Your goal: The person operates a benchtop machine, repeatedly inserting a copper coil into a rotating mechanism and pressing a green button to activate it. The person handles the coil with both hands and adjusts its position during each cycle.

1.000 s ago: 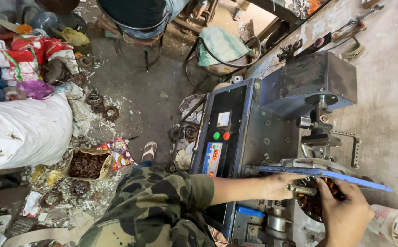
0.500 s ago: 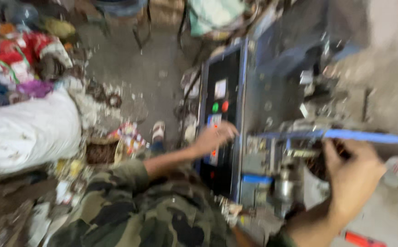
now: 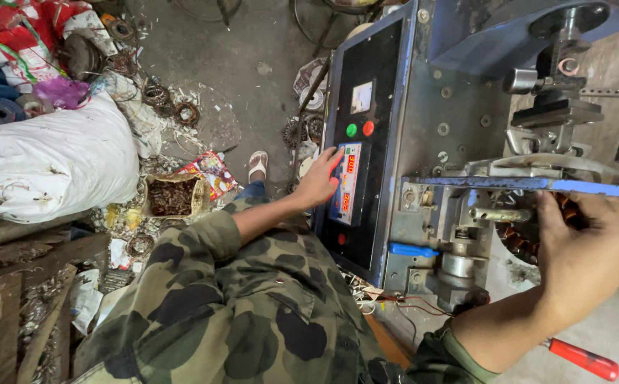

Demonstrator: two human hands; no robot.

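Observation:
My left hand [image 3: 319, 179] rests on the black control panel [image 3: 358, 85] of a grey-blue winding machine [image 3: 459, 92], fingers spread against the small digital counter [image 3: 346, 186] below the green and red buttons. My right hand [image 3: 585, 245] is cupped over a round copper-wound stator [image 3: 523, 238] mounted on the machine, just under a blue bar [image 3: 537, 184]. I cannot see how firmly the fingers grip it. A metal spindle [image 3: 501, 214] sticks out beside the stator.
A red-handled screwdriver [image 3: 583, 360] lies on the bench at bottom right. On the floor to the left sit a big white sack [image 3: 50, 165], a box of scrap coils [image 3: 171, 197], loose wire rings and coloured rags. My sandalled foot [image 3: 256, 165] shows below the panel.
My left hand left the stator area and moved left onto the control panel's counter. My right hand stayed on the stator. The camera swung and closed in on the machine.

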